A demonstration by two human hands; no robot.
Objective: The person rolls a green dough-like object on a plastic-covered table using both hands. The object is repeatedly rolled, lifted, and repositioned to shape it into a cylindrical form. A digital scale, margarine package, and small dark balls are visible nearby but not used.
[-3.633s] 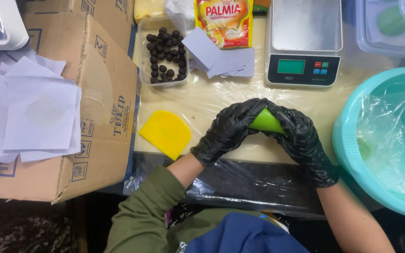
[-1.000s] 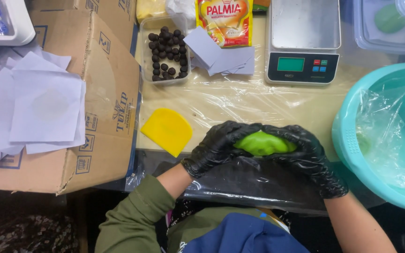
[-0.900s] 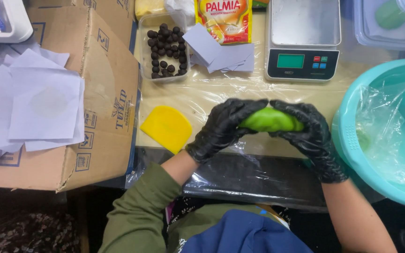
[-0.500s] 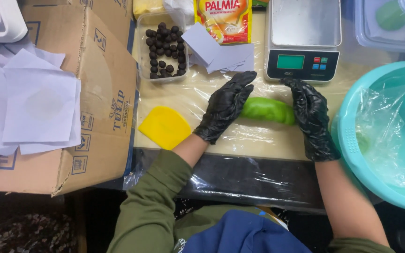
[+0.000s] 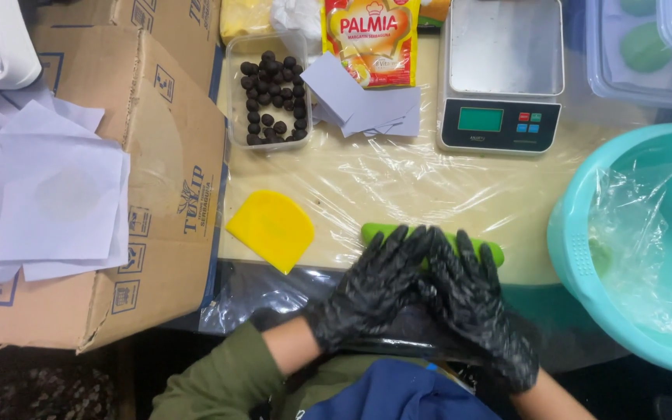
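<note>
A long, thin roll of green dough (image 5: 375, 231) lies across the plastic-covered table (image 5: 398, 183) near its front edge. Both my hands wear black gloves and rest flat on top of the roll, side by side, fingers spread. My left hand (image 5: 375, 284) covers the roll's middle-left part; my right hand (image 5: 464, 292) covers the middle-right. Only the two ends of the roll show, the right one at the dough's tip (image 5: 495, 252). Neither hand grips anything.
A yellow scraper (image 5: 271, 229) lies left of the hands. Behind are a tray of dark balls (image 5: 270, 97), paper squares (image 5: 363, 105), a yellow margarine pouch (image 5: 370, 39) and a scale (image 5: 501, 74). A teal basin (image 5: 585, 257) stands right, cardboard boxes (image 5: 173, 171) left.
The green dough was a ball pressed between my palms above the table; now it lies on the table, rolled out into a long thin log under both flat hands.
</note>
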